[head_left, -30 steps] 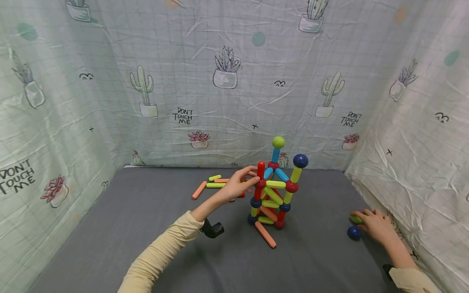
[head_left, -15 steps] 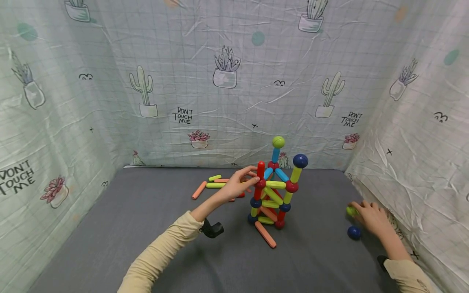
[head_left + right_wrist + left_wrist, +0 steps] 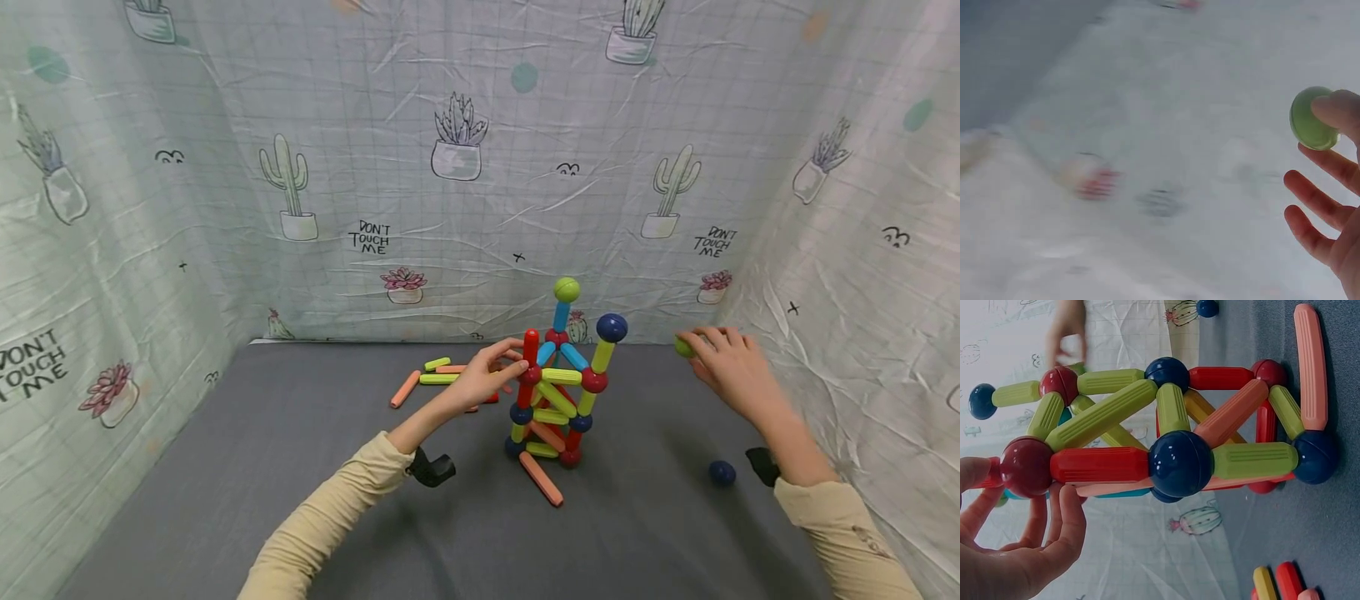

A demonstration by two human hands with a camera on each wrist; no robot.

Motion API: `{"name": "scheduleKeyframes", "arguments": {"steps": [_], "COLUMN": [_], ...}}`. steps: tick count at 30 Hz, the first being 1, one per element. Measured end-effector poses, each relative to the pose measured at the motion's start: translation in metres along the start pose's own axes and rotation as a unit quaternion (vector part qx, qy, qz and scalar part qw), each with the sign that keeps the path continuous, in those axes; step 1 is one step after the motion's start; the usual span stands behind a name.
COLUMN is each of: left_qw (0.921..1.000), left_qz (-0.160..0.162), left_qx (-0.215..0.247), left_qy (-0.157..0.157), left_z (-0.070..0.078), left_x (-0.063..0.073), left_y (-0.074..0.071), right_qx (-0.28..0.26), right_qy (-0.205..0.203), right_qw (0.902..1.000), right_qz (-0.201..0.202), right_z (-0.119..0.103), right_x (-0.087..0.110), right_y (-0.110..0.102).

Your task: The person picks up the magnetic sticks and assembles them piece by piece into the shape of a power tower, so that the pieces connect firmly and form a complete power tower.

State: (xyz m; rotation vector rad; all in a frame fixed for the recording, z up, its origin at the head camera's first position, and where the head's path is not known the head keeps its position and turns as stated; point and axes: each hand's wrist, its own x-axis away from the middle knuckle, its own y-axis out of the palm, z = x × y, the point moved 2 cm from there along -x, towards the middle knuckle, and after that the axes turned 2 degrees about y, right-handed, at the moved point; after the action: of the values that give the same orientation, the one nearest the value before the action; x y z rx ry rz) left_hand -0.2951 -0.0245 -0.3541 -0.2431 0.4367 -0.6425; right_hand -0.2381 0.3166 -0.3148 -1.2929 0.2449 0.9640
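A tower of magnetic rods and balls (image 3: 555,414) stands on the dark cloth. My left hand (image 3: 480,382) holds its upper left corner, thumb and fingers about a red ball (image 3: 1025,467) under an upright red rod (image 3: 531,346). Some of those fingers pass behind the tower in the left wrist view. Off to the tower's right, my right hand (image 3: 731,375) is raised above the cloth, pinching a green ball (image 3: 1311,119) between thumb and forefinger. Its other fingers spread apart. A green ball (image 3: 567,289) and a dark blue ball (image 3: 612,327) top other uprights.
One blue ball (image 3: 722,473) lies on the cloth at the right. An orange rod (image 3: 541,479) lies at the tower's front foot. Several loose rods (image 3: 438,379) are scattered behind my left forearm. A printed curtain (image 3: 337,192) encloses the back and sides.
My right hand has picked up the green ball from beside the blue one and carried it up and leftward. My left hand has stayed on the tower.
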Motion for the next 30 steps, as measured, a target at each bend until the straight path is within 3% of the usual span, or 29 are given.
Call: {"name": "scheduleKeyframes", "arguments": {"steps": [3, 7, 12, 21, 30], "left_qw": [1.0, 0.9999, 0.9998, 0.9997, 0.9996], "left_qz": [0.001, -0.003, -0.008, -0.012, -0.017], "left_qx": [0.005, 0.012, 0.011, 0.018, 0.016], "left_qy": [-0.001, -0.003, -0.015, -0.009, -0.019], "left_z": [0.002, 0.015, 0.028, 0.028, 0.032], "left_x": [0.001, 0.004, 0.007, 0.006, 0.006], "left_y": [-0.002, -0.003, -0.004, -0.005, -0.006], "right_qx": [-0.009, -0.053, -0.092, -0.103, -0.067], "right_qy": [-0.022, -0.032, -0.052, -0.118, -0.142], "right_qw": [0.999, 0.9953, 0.9909, 0.9865, 0.9875], "right_qz": [0.036, 0.075, 0.084, 0.046, 0.005], "right_z": [-0.011, -0.03, -0.062, -0.112, -0.133], "right_x": [-0.033, -0.067, -0.099, -0.126, -0.134], "right_y": [-0.023, -0.05, -0.067, -0.056, -0.04]}}
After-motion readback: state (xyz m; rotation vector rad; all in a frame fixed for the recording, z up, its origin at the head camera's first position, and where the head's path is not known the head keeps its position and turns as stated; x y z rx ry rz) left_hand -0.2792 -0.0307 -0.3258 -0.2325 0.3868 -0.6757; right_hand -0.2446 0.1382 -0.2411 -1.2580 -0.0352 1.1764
